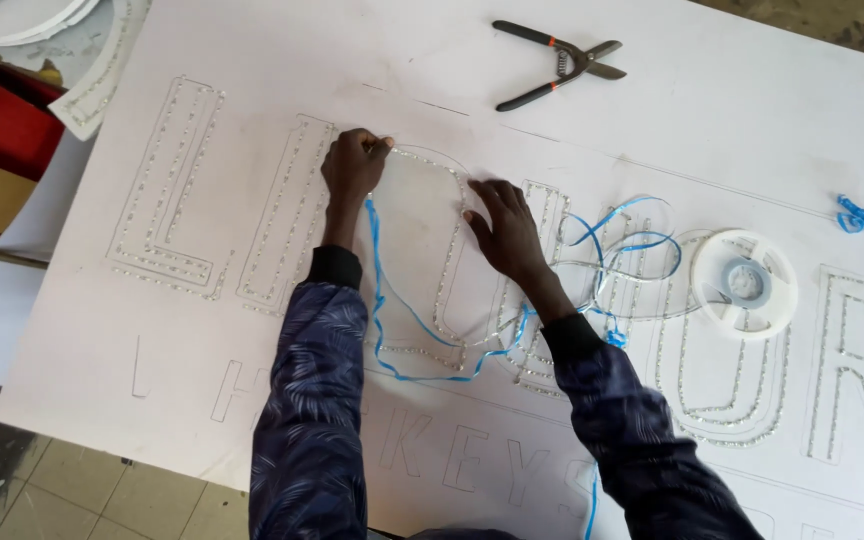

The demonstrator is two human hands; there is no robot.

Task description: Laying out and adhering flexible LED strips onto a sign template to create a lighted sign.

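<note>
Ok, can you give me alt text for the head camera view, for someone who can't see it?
A person's left hand pinches a clear light strip onto a letter outline on a white sign board, while the right hand presses flat beside it. Blue backing tape trails loose; a white reel and snips lie nearby.

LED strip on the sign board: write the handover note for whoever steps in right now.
Left hand pinches the clear LED strip at the top of the third letter outline.
Right hand lies flat, pressing the strip on that letter's right side.
White board carries the outlines; the two letters to the left are lined, as are those to the right.
Blue backing ribbon trails loose between the arms.
White reel lies right of the hands, snips lie at the top.
Left: the third letter's loop, not yet pressed all round.
</note>
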